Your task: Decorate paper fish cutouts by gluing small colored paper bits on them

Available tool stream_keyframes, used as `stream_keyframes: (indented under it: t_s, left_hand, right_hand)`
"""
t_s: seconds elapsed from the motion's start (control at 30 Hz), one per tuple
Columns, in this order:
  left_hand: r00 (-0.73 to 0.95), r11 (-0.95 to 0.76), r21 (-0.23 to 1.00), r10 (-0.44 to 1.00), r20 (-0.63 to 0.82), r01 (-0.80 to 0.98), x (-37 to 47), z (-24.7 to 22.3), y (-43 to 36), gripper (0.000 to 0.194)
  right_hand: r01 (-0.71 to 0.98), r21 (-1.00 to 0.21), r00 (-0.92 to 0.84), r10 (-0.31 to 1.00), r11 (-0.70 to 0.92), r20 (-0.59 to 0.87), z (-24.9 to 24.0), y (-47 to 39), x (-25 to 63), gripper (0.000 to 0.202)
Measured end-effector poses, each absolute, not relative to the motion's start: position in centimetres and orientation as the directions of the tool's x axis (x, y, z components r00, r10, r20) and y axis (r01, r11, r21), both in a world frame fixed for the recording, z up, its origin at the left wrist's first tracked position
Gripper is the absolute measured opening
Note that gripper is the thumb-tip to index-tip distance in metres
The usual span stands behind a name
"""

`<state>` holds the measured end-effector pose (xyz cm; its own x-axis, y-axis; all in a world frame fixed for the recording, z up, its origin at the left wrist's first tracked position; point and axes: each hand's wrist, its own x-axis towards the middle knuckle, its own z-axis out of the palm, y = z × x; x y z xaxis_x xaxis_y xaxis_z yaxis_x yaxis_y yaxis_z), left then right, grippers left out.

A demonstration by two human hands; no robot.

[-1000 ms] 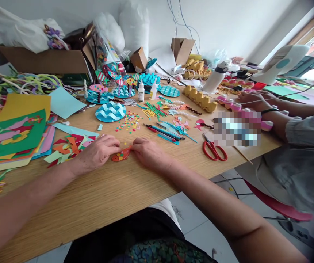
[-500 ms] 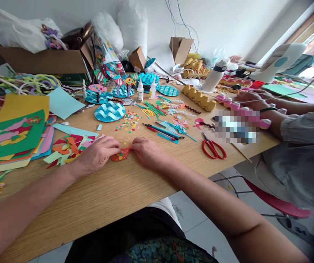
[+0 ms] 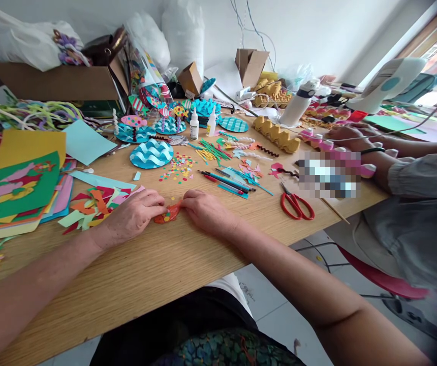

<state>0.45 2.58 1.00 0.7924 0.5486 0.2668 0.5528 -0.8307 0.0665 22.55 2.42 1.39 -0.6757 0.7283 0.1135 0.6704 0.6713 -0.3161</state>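
Observation:
An orange paper fish (image 3: 168,214) with small coloured dots lies on the wooden table (image 3: 134,284) in front of me. The bent fingers of my left hand (image 3: 139,209) are pressed together on its upper side, partly covering it. My right hand (image 3: 207,211) pinches the tail end between thumb and fingers. Just beyond the fish is a scatter of small paper dots (image 3: 178,168). Left of my left hand lies a heap of coloured paper scraps (image 3: 96,203). Several pens (image 3: 226,183) rest beyond my right hand.
Red-handled scissors (image 3: 298,204) and a wooden stick (image 3: 335,211) lie to the right. Two glue bottles (image 3: 194,126) stand behind a blue wavy paper disc (image 3: 151,154). Coloured sheets (image 3: 53,168) are stacked at left. A co-worker's arms (image 3: 378,162) reach in beside a pink egg-carton strip (image 3: 342,155).
The view has shifted very slightly. Both my hands stay at the paper fish, with no clear movement of fingers or fish.

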Motion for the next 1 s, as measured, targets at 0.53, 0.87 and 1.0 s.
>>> stream_keyframes:
  t_s: [0.53, 0.87, 1.0]
  left_hand:
    - [0.752, -0.817, 0.197, 0.575, 0.321, 0.541, 0.37, 0.91, 2.9, 0.036]
    - [0.772, -0.832, 0.162, 0.554, 0.311, 0.531, 0.54, 0.51, 2.92, 0.035]
    - [0.766, -0.82, 0.168, 0.571, 0.295, 0.547, 0.52, 0.65, 2.82, 0.036]
  right_hand:
    - [0.658, -0.329, -0.679, 0.722, 0.678, 0.13, 1.17, 2.5, 22.63, 0.025]
    - [0.654, -0.32, -0.683, 0.717, 0.686, 0.14, 1.01, 2.53, 22.62, 0.026]
    - [0.653, -0.327, -0.683, 0.718, 0.683, 0.133, 1.1, 2.51, 22.58, 0.026]
